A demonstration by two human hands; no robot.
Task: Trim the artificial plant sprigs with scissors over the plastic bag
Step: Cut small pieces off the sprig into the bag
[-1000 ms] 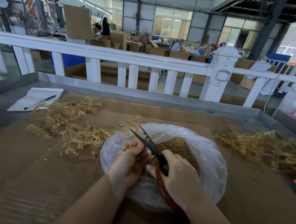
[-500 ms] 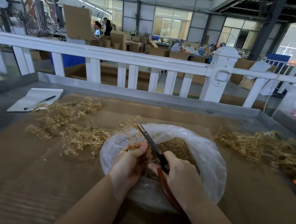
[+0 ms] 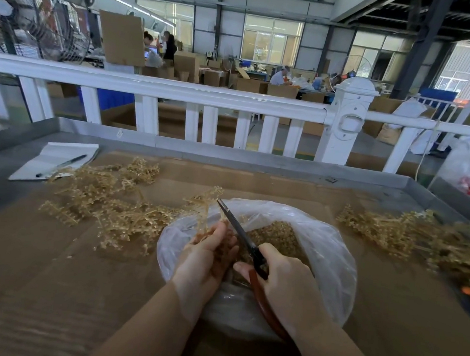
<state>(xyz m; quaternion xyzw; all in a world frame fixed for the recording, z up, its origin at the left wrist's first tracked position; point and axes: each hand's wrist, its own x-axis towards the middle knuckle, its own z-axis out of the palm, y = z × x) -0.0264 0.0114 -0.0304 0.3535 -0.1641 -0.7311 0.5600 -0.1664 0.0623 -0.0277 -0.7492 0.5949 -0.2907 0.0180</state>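
I see a cardboard-covered surface [image 3: 255, 185] carrying a clear plastic bag [image 3: 331, 257] of golden trimmings. Loose sprig piles [image 3: 106, 205] lie left and right. Over the bag, my left hand [image 3: 205, 262] grips one sprig [image 3: 205, 203]; my right hand [image 3: 287, 290] fingers wrap red-handled scissors [image 3: 241, 234], blades seemingly closed.

Both bare forearms reach forward, close together. The left hand [image 3: 205, 262] has its fingers [image 3: 218, 233] curled in a grip; the right hand [image 3: 284, 287] is clenched, thumb forward.
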